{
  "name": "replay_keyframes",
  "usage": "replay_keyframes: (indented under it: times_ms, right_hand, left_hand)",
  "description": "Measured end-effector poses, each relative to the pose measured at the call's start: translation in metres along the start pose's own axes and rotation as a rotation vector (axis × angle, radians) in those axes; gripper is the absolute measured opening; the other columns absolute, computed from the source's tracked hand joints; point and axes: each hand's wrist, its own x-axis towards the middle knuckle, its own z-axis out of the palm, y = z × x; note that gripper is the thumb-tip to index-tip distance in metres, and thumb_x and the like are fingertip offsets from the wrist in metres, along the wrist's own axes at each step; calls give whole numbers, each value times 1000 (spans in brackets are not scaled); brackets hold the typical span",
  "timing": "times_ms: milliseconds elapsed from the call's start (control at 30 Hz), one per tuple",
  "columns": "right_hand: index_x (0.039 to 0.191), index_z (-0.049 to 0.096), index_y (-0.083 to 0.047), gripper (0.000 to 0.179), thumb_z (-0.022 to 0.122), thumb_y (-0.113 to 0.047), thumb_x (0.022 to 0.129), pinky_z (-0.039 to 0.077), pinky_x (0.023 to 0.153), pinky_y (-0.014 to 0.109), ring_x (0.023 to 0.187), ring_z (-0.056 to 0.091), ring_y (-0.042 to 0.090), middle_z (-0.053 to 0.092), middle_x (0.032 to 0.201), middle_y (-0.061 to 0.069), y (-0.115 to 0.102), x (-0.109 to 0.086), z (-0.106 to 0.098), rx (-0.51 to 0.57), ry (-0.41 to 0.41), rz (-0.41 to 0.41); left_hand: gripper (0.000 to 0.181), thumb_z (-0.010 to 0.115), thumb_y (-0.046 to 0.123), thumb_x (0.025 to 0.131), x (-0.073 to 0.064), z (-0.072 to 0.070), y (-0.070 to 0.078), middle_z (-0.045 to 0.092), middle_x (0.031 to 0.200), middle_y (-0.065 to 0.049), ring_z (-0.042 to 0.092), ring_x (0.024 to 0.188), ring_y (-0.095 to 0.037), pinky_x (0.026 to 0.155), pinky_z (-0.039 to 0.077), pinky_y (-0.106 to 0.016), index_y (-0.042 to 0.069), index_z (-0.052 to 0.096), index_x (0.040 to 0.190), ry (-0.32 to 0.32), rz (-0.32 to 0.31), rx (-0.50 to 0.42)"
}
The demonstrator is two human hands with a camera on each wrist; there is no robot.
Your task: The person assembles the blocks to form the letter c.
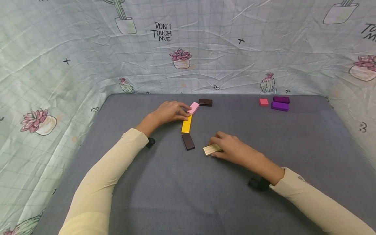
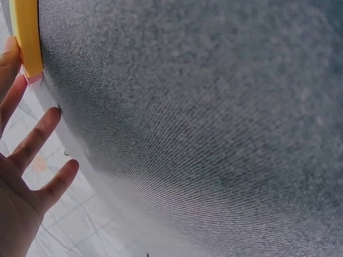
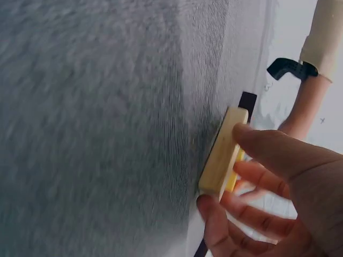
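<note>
My left hand (image 1: 171,111) has its fingertips on a pink block (image 1: 194,106) and its thumb by a yellow block (image 1: 186,126); in the left wrist view its other fingers are spread. The pink and yellow blocks meet end to end. Just below the yellow one lies a dark brown block (image 1: 188,142), slightly angled. To the right of it, my right hand (image 1: 233,148) holds a pale wooden block (image 1: 210,149) low over the grey surface, between thumb and fingers. The right wrist view shows this wooden block (image 3: 220,155) along its length.
Another dark brown block (image 1: 205,102) lies at the back beside the pink one. At the back right are a coral-red block (image 1: 263,102) and two purple blocks (image 1: 279,106) side by side. A patterned cloth (image 1: 217,58) walls in the grey table (image 1: 164,195).
</note>
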Motion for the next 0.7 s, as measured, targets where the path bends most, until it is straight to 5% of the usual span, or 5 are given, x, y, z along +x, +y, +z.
replay_keyframes:
  times_ms: [267, 700]
  right_hand:
    - [110, 72, -13, 22, 70, -4, 90, 44, 59, 24, 67, 49, 10, 60, 102, 5, 2, -6, -2, 14, 6, -66]
    - [115, 72, -16, 24, 78, -16, 92, 51, 68, 27, 76, 55, 10, 63, 106, 3, -9, -3, 3, 12, -40, -79]
  left_hand:
    - [32, 75, 38, 92, 5, -4, 0, 62, 140, 8, 57, 130, -21, 84, 52, -36, 24, 77, 121, -23, -33, -47]
    - [32, 80, 37, 89, 9, -7, 4, 61, 140, 10, 51, 136, -20, 103, 46, -46, 27, 78, 119, -50, -142, -135]
